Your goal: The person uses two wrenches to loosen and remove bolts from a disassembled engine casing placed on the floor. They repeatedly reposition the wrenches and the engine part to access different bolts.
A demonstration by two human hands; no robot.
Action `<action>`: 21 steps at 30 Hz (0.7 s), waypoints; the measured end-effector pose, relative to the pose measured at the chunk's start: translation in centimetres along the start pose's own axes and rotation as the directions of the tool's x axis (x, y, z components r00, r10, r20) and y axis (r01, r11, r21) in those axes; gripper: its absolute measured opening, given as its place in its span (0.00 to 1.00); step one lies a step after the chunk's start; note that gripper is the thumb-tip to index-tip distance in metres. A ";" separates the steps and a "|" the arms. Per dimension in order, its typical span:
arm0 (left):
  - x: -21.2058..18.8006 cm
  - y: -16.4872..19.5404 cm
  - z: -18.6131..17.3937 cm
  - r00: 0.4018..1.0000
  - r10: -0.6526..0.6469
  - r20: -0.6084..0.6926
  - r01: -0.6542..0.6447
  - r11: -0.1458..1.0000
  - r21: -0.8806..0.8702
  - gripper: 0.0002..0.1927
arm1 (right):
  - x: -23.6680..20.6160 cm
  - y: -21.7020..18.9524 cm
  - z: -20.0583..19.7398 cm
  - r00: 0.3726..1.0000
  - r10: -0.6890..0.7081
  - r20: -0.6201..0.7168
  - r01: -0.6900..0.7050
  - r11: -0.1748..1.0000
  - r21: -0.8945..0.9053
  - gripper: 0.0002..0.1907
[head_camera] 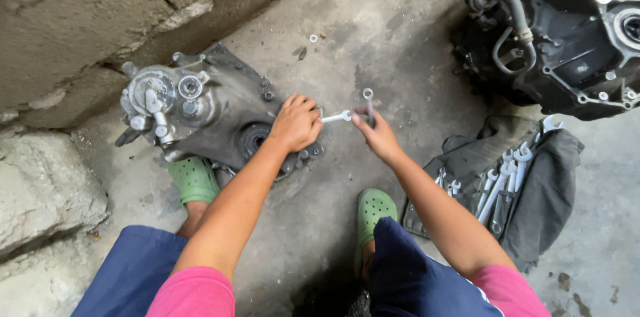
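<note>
A grey concrete floor (373,30) carries everything here, with a rough block wall (73,17) along the upper left. At the upper right sits a large black engine block (567,37), well apart from the hands. Against the wall lies a grimy engine cover (200,114), its pale fittings uppermost. To the right, a dark tool roll (533,204) lies spread out with a row of spanners (500,184) in it.

The left hand (295,122) rests on the cover's right edge, its grip closed round one end of a small silver spanner (337,117) that points toward the other hand. The right hand (377,134) hovers just beside it above the floor, its grip closed round the lower end of a second spanner (368,105), held upright with the ring end on top.

To work well, I judge the ring should seat squarely on its bolt while the left hand steadies the cover.

A tiny washer (313,38) lies alone near the wall.
</note>
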State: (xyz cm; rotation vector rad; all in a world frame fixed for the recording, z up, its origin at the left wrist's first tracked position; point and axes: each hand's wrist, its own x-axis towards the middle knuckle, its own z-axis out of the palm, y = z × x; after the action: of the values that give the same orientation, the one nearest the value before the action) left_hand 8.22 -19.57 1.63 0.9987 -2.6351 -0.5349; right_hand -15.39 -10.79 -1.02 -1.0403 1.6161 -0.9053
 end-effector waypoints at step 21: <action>-6.2 -1.7 -4.4 0.989 -0.140 0.046 0.096 0.851 0.517 0.26 | 4.4 -2.0 5.6 0.990 0.115 0.079 -0.135 0.933 0.334 0.12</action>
State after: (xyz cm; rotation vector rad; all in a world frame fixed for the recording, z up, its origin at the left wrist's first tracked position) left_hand 15.40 -17.62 4.11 1.3149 -2.8711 0.1332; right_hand -10.27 -16.07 -2.04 -0.7085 1.3979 -1.0139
